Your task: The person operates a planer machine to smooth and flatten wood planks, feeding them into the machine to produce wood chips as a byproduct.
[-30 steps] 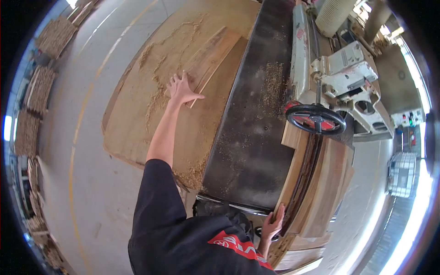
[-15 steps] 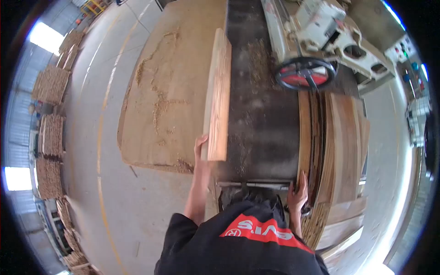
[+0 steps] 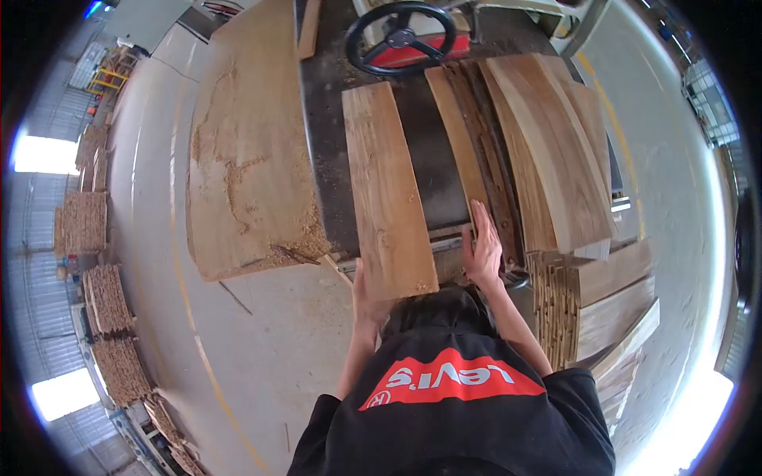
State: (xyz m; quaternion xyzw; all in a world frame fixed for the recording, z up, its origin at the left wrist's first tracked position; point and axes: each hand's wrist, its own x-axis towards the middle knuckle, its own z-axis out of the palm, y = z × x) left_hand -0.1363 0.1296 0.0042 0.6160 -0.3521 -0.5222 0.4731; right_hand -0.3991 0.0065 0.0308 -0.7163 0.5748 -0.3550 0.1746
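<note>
A wide wooden plank (image 3: 387,190) lies broad face up over the dark machine bed (image 3: 440,163), its near end overhanging the front edge. At the plank's near left corner is my left hand (image 3: 369,297), closed on the edge, with some fingers hidden beneath the wood. My right hand (image 3: 484,250) is open, fingers stretched forward and lying against the near end of a narrow board (image 3: 459,131) on the right side of the bed. Nothing is held in the right hand.
Broad boards (image 3: 548,151) lie to the right, above a stack of planks (image 3: 611,278). A black handwheel (image 3: 401,38) stands at the far side. Sawdust covers part of a large wooden sheet (image 3: 254,135) on the left. Another board (image 3: 309,28) lies farther along the bed.
The plank in my left hand has turned from standing on edge to lying flat, and has moved right and nearer. My right hand stays by the narrow board. The view has shifted.
</note>
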